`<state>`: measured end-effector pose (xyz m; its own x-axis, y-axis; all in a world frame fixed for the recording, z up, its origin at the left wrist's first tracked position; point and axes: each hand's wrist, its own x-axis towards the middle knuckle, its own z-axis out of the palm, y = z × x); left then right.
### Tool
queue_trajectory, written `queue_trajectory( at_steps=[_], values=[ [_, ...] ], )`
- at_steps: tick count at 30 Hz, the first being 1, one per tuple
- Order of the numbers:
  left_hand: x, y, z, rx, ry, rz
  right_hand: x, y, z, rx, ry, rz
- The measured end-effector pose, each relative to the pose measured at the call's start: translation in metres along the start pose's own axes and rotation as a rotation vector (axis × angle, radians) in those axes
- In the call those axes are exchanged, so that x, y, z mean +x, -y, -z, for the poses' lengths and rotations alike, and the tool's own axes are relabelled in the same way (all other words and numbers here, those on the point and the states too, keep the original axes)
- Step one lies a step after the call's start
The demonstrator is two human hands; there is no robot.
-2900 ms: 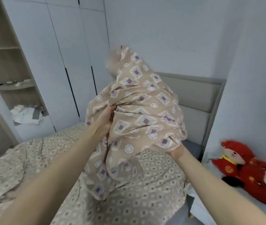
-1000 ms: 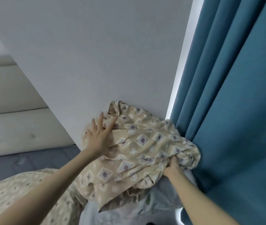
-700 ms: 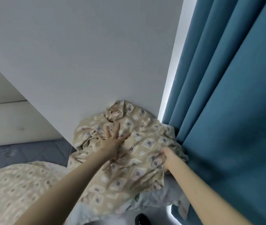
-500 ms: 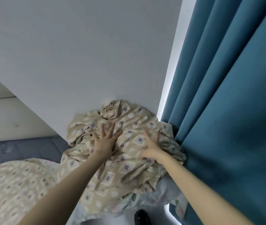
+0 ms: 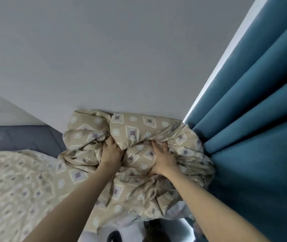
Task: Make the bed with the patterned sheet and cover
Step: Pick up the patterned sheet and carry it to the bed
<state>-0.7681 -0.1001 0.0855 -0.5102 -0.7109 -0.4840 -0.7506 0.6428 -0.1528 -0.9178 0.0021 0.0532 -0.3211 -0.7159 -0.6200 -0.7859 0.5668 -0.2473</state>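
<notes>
Grey wall (image 5: 121, 58) filled the upper part of the view, with a blue curtain (image 5: 252, 119) hanging in folds at the right. In the corner where they met lay the patterned cover (image 5: 139, 126), a crumpled beige bundle printed with diamonds and circles, touching both the wall and the curtain. The left hand (image 5: 111, 152) was sunk into a deep fold near the middle of the bundle. Its fingertips were hidden by the cloth, so whether they gripped it could not be told. The right hand (image 5: 163, 158) lay just beside it on the cover, fingers spread and pressing down flat, holding nothing. Further left, the patterned sheet (image 5: 16, 180) lay rumpled over the bed, and a strip of bare blue-grey mattress (image 5: 16, 138) showed between it and the wall.
</notes>
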Motion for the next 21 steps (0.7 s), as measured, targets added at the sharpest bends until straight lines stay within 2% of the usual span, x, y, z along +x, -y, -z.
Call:
queue_trajectory(
  at_steps=[3,8,13,16,21],
  values=[
    [0.020,-0.004,-0.008,-0.061,0.071,0.106,0.021,-0.004,-0.017,0.028,-0.055,0.020],
    [0.037,-0.009,-0.015,-0.052,0.084,0.112,0.041,-0.007,-0.018,0.019,0.022,0.017],
    [0.026,-0.009,-0.012,0.030,0.064,0.076,0.028,-0.002,-0.014,0.024,0.030,-0.008],
    [0.010,-0.006,-0.009,0.053,-0.008,0.011,0.011,0.005,-0.010,0.049,0.038,-0.043],
    [-0.024,0.005,0.000,-0.007,-0.102,-0.102,-0.021,0.005,0.002,0.017,0.078,-0.061]
  ],
)
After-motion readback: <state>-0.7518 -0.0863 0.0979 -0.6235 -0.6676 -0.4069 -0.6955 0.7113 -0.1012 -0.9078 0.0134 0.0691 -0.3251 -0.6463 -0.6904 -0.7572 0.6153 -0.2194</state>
